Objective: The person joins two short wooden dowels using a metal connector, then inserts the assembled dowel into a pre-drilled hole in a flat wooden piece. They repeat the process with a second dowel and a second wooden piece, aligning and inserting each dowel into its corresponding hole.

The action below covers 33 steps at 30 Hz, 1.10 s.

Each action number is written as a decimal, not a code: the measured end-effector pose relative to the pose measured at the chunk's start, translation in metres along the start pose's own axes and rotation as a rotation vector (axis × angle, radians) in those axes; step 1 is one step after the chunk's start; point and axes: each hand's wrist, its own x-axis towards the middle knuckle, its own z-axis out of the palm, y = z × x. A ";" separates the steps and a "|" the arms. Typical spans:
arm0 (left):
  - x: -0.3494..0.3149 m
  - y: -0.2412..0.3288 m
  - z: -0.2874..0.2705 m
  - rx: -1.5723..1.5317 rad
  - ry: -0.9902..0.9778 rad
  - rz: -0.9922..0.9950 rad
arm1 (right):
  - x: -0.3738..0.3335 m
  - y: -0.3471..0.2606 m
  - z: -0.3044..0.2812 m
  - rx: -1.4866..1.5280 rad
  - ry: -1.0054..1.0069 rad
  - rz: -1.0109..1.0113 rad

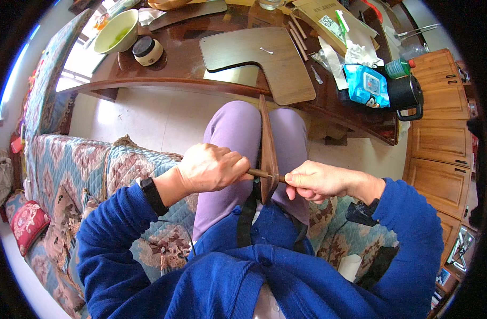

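A flat wooden board [267,154] stands on edge over my lap, seen nearly edge-on between my knees. A thin brown wooden rod [260,173] shows on both sides of it near its lower end. Whether this is one rod through the board or two pieces, I cannot tell. My left hand [214,167] is wrapped round the rod on the left side, knuckles up. On the right side, my right hand [322,181] pinches the rod between thumb and fingers, close to the board. Neither palm can be seen.
Ahead stands a dark glossy table [182,58] with an L-shaped wooden panel [286,58], several wooden rods [298,38], a blue wipes pack [366,86], a black mug [405,93], a lidded jar [147,51] and a pale green bowl [117,33]. A patterned sofa [78,165] lies beneath me.
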 end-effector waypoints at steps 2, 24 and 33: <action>-0.001 -0.002 0.000 0.053 0.037 0.024 | 0.001 -0.001 -0.001 0.087 -0.052 0.007; -0.013 0.064 0.027 -1.026 0.543 -0.501 | 0.023 0.066 -0.020 -0.557 0.443 -0.529; -0.011 0.064 0.028 -1.030 0.662 -0.580 | 0.010 0.054 -0.003 -0.586 0.528 -0.595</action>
